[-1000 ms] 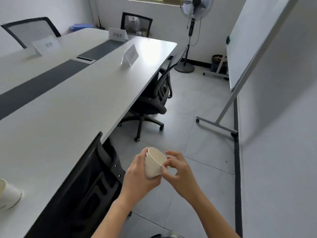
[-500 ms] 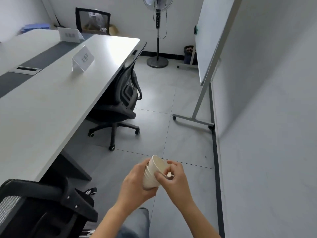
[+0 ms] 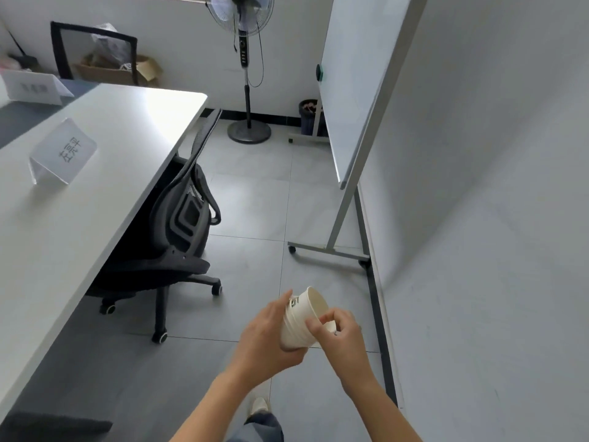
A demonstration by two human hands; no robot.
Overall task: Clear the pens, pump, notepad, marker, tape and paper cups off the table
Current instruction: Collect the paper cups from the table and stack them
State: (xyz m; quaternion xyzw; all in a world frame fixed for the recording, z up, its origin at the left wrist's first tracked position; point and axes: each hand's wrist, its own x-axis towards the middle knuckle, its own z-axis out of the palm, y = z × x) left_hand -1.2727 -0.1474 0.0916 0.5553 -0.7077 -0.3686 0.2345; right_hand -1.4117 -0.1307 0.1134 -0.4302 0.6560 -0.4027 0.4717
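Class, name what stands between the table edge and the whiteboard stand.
Head view: a black office chair by the table, then bare floor tiles to the whiteboard stand.

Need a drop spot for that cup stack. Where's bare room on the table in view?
The table is bare between the near name card and its right edge, and nearer the camera from that card. The far left corner is crowded by a second name card. Both the left hand and right hand hold the paper cups.

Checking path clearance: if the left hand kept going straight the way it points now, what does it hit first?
The left hand already grips the stacked paper cups, pointing forward and right. Past them it would meet the right hand, whose fingers pinch the stack's rim. Beyond that, probably the whiteboard stand's base, though depth is unclear.
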